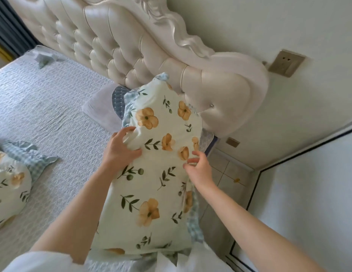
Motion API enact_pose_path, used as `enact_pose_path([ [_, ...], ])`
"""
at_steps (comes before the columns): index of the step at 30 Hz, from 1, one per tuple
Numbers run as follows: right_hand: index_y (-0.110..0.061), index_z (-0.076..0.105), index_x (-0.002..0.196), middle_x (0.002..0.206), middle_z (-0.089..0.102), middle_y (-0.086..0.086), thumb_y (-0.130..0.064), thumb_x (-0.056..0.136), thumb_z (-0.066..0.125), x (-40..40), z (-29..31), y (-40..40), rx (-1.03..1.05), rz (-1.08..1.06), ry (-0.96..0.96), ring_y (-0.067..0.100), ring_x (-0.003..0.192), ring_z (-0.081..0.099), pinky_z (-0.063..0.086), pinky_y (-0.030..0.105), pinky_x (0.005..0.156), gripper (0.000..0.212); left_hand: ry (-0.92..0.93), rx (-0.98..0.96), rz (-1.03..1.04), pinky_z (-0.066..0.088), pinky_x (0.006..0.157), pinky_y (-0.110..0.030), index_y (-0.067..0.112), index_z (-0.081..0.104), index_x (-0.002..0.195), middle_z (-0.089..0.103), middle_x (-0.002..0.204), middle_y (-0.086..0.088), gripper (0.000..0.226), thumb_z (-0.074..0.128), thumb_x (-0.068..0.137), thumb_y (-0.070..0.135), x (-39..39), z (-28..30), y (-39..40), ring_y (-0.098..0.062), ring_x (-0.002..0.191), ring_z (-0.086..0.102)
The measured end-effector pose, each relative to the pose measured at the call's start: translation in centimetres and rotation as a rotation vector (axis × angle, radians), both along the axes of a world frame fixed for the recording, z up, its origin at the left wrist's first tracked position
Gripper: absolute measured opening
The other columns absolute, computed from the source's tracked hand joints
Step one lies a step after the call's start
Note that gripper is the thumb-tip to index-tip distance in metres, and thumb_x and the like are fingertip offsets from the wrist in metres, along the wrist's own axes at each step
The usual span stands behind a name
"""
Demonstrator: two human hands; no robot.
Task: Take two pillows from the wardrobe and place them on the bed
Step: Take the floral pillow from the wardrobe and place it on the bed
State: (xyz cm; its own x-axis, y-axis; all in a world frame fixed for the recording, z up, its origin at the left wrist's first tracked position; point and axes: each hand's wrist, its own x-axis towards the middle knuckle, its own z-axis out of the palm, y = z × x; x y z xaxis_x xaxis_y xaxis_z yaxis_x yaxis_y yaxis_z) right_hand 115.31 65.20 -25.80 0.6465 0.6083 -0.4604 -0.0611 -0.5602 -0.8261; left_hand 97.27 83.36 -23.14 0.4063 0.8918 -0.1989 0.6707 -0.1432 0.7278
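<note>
A cream pillow (159, 169) with orange flowers, green leaves and a blue checked frill lies lengthwise on the bed (43, 107), its far end near the tufted headboard (116, 46). My left hand (122, 148) pinches a fold of its cover on the left side. My right hand (198, 167) hovers at its right edge with fingers spread, fingertips touching the fabric. A second pillow (10, 185) of the same pattern rests at the left edge of the view on the bed.
Under the far end of the pillow lie a grey pad (100, 108) and a dark blue quilted piece (118, 99). A wall socket (286, 62) sits right of the headboard. Tiled floor (228, 173) and a white panel (312, 193) border the bed's right side.
</note>
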Motion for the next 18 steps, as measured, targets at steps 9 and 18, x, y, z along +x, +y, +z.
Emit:
enact_pose_path([
  [9,-0.017,0.030,0.147,0.147,0.034,0.010,-0.023,0.090,0.065,6.3,3.5,8.8,0.023,0.666,-0.573,0.028,0.135,0.031,0.034,0.039,0.109,0.066,0.233,0.156,-0.316,0.044,0.075,-0.032,0.051,0.050,0.120,0.047,0.114,0.015,0.076,0.079,0.062,0.012,3.2,0.3,4.5,-0.021,0.094,0.057],
  [18,-0.030,0.012,0.151,0.162,0.011,-0.001,-0.077,0.070,0.055,10.6,1.7,18.3,-0.138,1.047,-0.977,0.028,0.149,-0.004,-0.003,0.062,0.115,0.103,0.327,0.037,-0.803,0.042,0.077,-0.025,0.043,0.052,0.130,0.044,0.108,0.026,0.079,0.076,0.061,0.013,6.3,3.3,14.5,-0.002,0.092,0.051],
])
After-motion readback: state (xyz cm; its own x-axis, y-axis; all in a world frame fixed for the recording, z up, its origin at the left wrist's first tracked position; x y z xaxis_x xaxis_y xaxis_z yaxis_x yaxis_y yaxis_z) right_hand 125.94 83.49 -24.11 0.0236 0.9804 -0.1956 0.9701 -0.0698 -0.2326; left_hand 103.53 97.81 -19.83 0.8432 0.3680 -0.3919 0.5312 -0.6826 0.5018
